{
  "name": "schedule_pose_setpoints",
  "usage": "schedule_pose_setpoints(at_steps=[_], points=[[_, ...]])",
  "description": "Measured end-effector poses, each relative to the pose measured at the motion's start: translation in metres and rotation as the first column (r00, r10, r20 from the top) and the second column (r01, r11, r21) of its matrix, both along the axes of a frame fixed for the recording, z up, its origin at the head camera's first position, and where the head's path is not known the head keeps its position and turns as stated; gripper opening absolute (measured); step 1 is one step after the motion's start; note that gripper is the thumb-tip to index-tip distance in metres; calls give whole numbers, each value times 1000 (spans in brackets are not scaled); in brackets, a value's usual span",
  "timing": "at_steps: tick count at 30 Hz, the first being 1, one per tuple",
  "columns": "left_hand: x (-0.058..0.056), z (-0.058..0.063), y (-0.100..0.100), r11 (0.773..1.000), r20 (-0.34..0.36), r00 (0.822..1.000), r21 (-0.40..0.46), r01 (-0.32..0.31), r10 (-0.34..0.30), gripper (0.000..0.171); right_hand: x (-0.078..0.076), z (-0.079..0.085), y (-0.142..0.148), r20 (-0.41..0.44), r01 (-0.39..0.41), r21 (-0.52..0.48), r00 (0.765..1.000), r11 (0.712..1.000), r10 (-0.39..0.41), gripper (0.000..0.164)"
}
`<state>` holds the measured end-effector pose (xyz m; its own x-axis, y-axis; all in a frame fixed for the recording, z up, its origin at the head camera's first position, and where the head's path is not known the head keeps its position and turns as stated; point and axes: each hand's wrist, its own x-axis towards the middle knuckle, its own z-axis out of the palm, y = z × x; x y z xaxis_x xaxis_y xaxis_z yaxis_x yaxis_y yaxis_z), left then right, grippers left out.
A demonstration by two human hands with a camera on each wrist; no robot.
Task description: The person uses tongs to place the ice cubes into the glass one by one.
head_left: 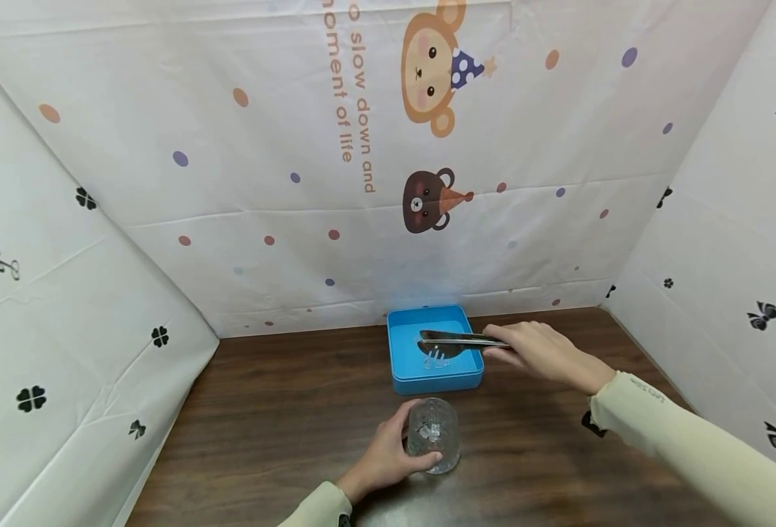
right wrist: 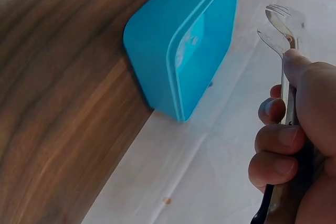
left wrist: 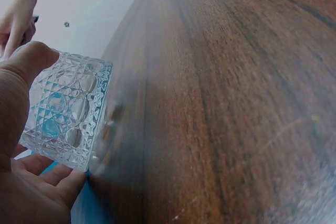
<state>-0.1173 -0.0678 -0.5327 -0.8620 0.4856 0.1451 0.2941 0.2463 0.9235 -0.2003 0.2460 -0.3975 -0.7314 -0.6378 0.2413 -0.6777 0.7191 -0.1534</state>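
Note:
My left hand [head_left: 391, 450] grips a clear cut-glass tumbler [head_left: 435, 438], thumb on the near side and fingers round the far side. The tumbler stands on the table, its diamond pattern showing in the left wrist view. My right hand [head_left: 536, 351] holds metal tongs [head_left: 454, 340] reaching over a light blue box [head_left: 437, 384]. Several clear pieces [head_left: 435, 359] lie on the box's floor beneath the tong tips. In the right wrist view, the tong tips [right wrist: 275, 19] stand apart, and a transparent piece [right wrist: 299, 20] shows beside them.
The dark wooden table [head_left: 282, 417] meets a white printed cloth wall [head_left: 263, 278] behind the box. Similar cloth panels rise on the left [head_left: 85, 351] and right [head_left: 724, 241]. The tumbler stands just in front of the box.

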Motion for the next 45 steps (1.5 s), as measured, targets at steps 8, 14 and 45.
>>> schedule_pose_setpoints(at_steps=[8,14,45], points=[[1,1,1,1000,7,1000,-3,5,-5,77,-28,-7,-1,42,72,52,996,996,-74,17],[2,1,1,1000,18,1000,-5,2,-2,78,-46,-9,2,30,79,83,996,993,-81,26],[0,2,-3,1000,5,1000,10,14,-14,77,-82,-14,-11,63,96,260,991,961,-116,44]])
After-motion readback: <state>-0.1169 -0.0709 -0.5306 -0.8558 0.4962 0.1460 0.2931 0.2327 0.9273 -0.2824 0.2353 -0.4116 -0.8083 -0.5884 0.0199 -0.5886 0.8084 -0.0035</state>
